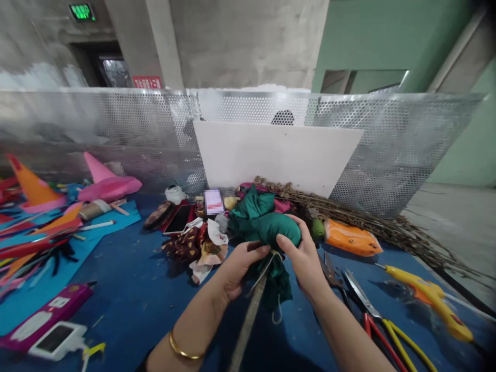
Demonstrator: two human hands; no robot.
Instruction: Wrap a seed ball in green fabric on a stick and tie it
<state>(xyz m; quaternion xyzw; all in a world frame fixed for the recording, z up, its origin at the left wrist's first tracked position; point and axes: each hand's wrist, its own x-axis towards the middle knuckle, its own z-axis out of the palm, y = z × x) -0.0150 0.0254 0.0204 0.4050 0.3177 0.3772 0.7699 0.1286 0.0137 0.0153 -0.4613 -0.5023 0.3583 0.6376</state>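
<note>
Both of my hands grip a stuffed dark green cloth bundle [271,227] over the blue table. My left hand [239,266] holds its lower left side, thumb laid along the fabric. On the right, my right hand [306,258] wraps round the bundle, with the thumb pressed on its front. A thin pale string [276,254] hangs below the bundle, beside a loose green cloth tail [279,284]. From under it a long wooden stick [250,320] runs down toward me. The fingers behind the cloth are partly hidden.
Scissors [362,294] and a yellow glue gun [430,294] lie to the right. Behind are dried stems [368,219], an orange packet [352,237] and a white board [277,155]. Patterned fabric scraps [189,245], a phone [179,219] and pink and orange felt pieces [110,186] are leftward.
</note>
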